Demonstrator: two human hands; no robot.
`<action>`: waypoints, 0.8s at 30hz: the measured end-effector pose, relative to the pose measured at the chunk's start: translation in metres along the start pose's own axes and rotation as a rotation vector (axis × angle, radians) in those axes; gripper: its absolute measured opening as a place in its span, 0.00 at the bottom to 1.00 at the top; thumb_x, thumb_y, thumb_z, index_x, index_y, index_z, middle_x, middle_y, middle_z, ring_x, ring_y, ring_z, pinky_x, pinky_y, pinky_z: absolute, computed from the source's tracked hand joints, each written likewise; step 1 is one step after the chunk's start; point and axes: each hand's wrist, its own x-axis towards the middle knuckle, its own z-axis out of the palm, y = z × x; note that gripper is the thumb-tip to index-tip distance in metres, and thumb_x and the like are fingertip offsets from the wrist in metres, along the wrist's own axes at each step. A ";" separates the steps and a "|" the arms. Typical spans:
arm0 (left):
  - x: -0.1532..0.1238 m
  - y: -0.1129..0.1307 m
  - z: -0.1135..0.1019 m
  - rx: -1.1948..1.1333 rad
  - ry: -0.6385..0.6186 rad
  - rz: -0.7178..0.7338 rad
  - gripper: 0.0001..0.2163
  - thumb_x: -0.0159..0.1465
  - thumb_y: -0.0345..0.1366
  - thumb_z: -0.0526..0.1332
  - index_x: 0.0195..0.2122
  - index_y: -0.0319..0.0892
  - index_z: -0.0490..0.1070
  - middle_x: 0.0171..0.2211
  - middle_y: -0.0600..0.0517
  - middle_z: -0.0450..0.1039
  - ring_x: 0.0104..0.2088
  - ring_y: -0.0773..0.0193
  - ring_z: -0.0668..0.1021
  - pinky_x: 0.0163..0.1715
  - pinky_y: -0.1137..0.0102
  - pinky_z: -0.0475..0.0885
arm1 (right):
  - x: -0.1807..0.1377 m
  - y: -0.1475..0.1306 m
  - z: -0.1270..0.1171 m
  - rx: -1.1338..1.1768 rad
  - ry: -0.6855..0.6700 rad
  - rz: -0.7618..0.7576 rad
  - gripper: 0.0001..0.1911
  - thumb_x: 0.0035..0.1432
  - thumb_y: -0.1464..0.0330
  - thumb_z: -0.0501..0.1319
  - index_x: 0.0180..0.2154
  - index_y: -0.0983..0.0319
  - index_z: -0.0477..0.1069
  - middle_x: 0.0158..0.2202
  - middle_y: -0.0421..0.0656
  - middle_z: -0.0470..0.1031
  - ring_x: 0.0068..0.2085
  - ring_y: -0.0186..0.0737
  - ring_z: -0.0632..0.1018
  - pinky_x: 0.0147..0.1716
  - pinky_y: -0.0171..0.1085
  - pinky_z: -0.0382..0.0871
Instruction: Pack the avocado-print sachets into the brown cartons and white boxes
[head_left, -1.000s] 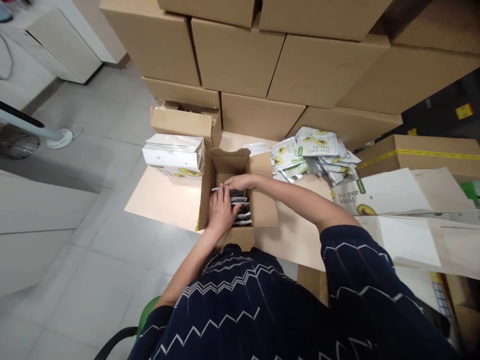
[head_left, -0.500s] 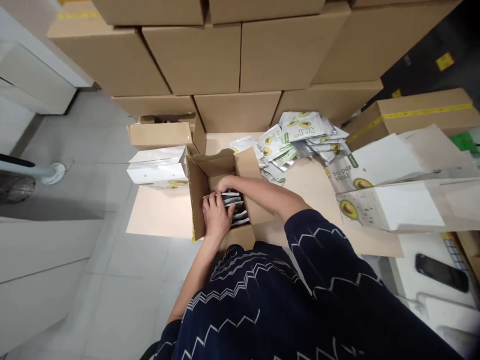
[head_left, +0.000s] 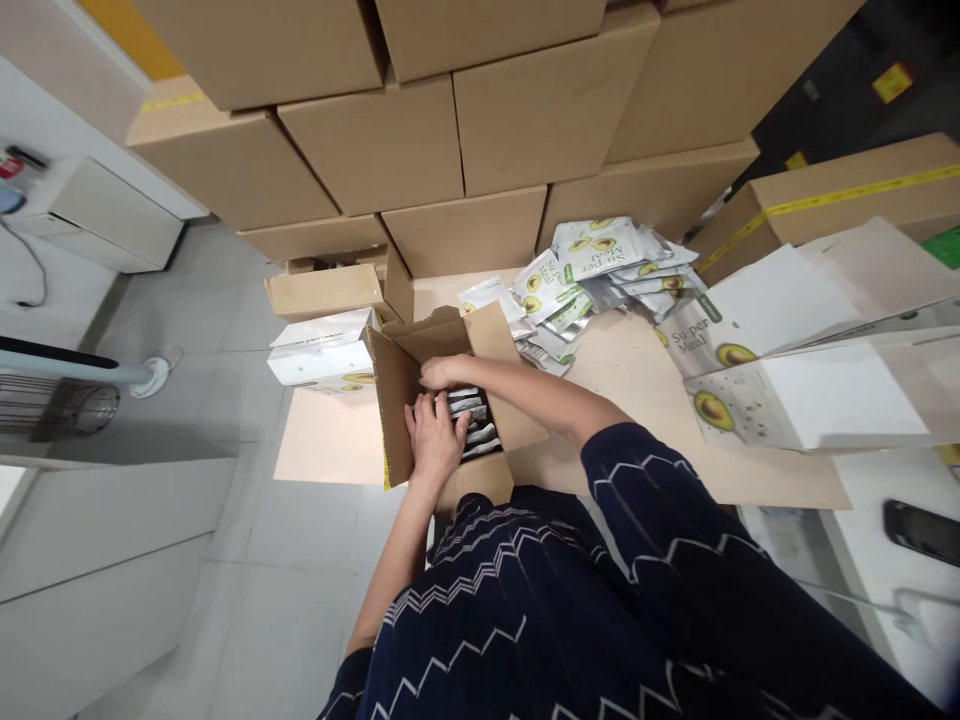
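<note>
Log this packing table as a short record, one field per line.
Container: open carton, flaps spread
Contents: row of thin packets, standing on edge
Left hand: inside the carton, against the packets, thumb apart from fingers
Right hand: inside the carton, beyond the left; its grip is hidden
Loose stock: heaped pouches printed with avocados, right of the carton
Left of carton: white printed box
Behind: stacked brown cartons
Far right: dark phone-like device
</note>
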 end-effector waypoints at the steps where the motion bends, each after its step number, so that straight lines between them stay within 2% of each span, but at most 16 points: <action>1: 0.000 0.000 0.000 0.003 -0.001 0.001 0.27 0.68 0.48 0.50 0.60 0.32 0.63 0.57 0.33 0.66 0.61 0.43 0.66 0.62 0.44 0.55 | -0.010 -0.003 -0.005 0.010 0.058 0.002 0.20 0.65 0.63 0.54 0.42 0.73 0.76 0.40 0.57 0.79 0.43 0.45 0.78 0.41 0.37 0.70; 3: 0.000 -0.001 0.002 0.001 0.000 0.001 0.27 0.68 0.49 0.50 0.60 0.33 0.63 0.57 0.33 0.65 0.61 0.43 0.65 0.62 0.44 0.55 | -0.041 -0.004 -0.019 0.134 0.162 -0.067 0.21 0.67 0.60 0.52 0.44 0.70 0.76 0.41 0.54 0.80 0.41 0.41 0.79 0.40 0.34 0.71; 5: -0.001 -0.002 0.002 -0.006 0.002 0.000 0.27 0.68 0.49 0.50 0.60 0.34 0.63 0.58 0.33 0.65 0.61 0.43 0.65 0.62 0.44 0.55 | -0.082 0.006 -0.036 0.383 0.295 -0.232 0.24 0.66 0.54 0.54 0.47 0.67 0.74 0.40 0.50 0.80 0.37 0.37 0.80 0.38 0.33 0.73; 6: -0.001 -0.002 0.003 -0.009 0.001 0.000 0.27 0.69 0.49 0.49 0.60 0.35 0.63 0.58 0.34 0.65 0.61 0.43 0.65 0.62 0.44 0.55 | -0.101 0.017 -0.046 0.495 0.431 -0.292 0.26 0.65 0.51 0.55 0.47 0.67 0.73 0.39 0.49 0.80 0.36 0.36 0.80 0.37 0.33 0.73; 7: -0.001 -0.002 0.003 -0.012 -0.001 0.002 0.26 0.69 0.49 0.49 0.60 0.35 0.63 0.58 0.35 0.65 0.62 0.43 0.65 0.62 0.44 0.55 | -0.118 0.031 -0.054 0.572 0.625 -0.311 0.28 0.64 0.48 0.54 0.48 0.67 0.72 0.38 0.49 0.80 0.36 0.37 0.80 0.37 0.34 0.74; 9: -0.001 -0.003 0.003 -0.015 -0.005 0.005 0.26 0.69 0.49 0.49 0.60 0.36 0.63 0.59 0.35 0.66 0.62 0.43 0.64 0.62 0.44 0.55 | -0.136 0.068 -0.068 0.631 1.019 -0.197 0.29 0.63 0.46 0.53 0.50 0.64 0.70 0.41 0.48 0.79 0.38 0.37 0.80 0.39 0.37 0.75; 10: -0.001 -0.003 0.003 -0.015 -0.004 0.004 0.26 0.69 0.49 0.49 0.60 0.36 0.63 0.59 0.35 0.66 0.62 0.43 0.64 0.62 0.43 0.55 | -0.136 0.089 -0.071 0.596 1.149 -0.070 0.29 0.64 0.47 0.54 0.52 0.63 0.69 0.43 0.48 0.78 0.40 0.39 0.80 0.41 0.38 0.75; 11: -0.001 -0.003 0.003 -0.015 -0.003 0.004 0.26 0.69 0.49 0.49 0.60 0.35 0.63 0.59 0.35 0.66 0.62 0.43 0.64 0.62 0.43 0.55 | -0.130 0.110 -0.072 0.515 1.207 0.082 0.28 0.63 0.49 0.55 0.53 0.63 0.68 0.46 0.49 0.77 0.44 0.41 0.80 0.44 0.41 0.74; 12: 0.000 -0.003 0.004 -0.013 -0.001 0.003 0.27 0.69 0.49 0.49 0.60 0.35 0.63 0.59 0.35 0.66 0.63 0.43 0.64 0.62 0.43 0.55 | -0.121 0.130 -0.070 0.397 1.179 0.229 0.28 0.61 0.52 0.59 0.55 0.63 0.67 0.50 0.51 0.76 0.49 0.45 0.78 0.49 0.43 0.73; 14: 0.000 -0.003 0.004 -0.006 -0.001 0.002 0.27 0.69 0.49 0.49 0.60 0.34 0.63 0.59 0.35 0.66 0.63 0.43 0.64 0.62 0.43 0.55 | -0.095 0.163 -0.059 0.162 0.923 0.478 0.39 0.52 0.58 0.69 0.62 0.62 0.62 0.62 0.55 0.65 0.61 0.55 0.69 0.58 0.49 0.64; 16: 0.000 -0.003 0.003 0.001 -0.006 0.001 0.27 0.69 0.49 0.49 0.60 0.35 0.64 0.59 0.36 0.66 0.63 0.43 0.64 0.63 0.44 0.55 | -0.068 0.182 -0.041 0.002 0.663 0.602 0.53 0.44 0.60 0.74 0.68 0.59 0.53 0.70 0.54 0.48 0.69 0.61 0.53 0.64 0.56 0.52; 18: 0.000 -0.002 0.003 0.004 -0.011 -0.004 0.26 0.69 0.49 0.49 0.60 0.35 0.63 0.60 0.36 0.66 0.63 0.43 0.64 0.63 0.44 0.55 | -0.048 0.190 -0.021 -0.062 0.510 0.636 0.59 0.45 0.58 0.73 0.70 0.58 0.43 0.73 0.54 0.37 0.70 0.64 0.43 0.65 0.60 0.44; 21: -0.001 -0.002 0.002 0.005 -0.008 -0.008 0.26 0.69 0.50 0.49 0.60 0.37 0.64 0.60 0.37 0.66 0.63 0.44 0.65 0.63 0.45 0.55 | -0.032 0.190 0.008 -0.060 0.472 0.658 0.51 0.57 0.55 0.64 0.71 0.61 0.39 0.72 0.57 0.34 0.70 0.65 0.42 0.64 0.64 0.40; 24: -0.001 -0.002 0.002 0.010 -0.003 -0.006 0.26 0.69 0.49 0.49 0.60 0.37 0.64 0.59 0.37 0.67 0.63 0.45 0.65 0.63 0.45 0.56 | -0.028 0.184 0.029 -0.077 0.567 0.708 0.35 0.66 0.63 0.51 0.70 0.62 0.43 0.72 0.57 0.40 0.69 0.64 0.46 0.61 0.65 0.44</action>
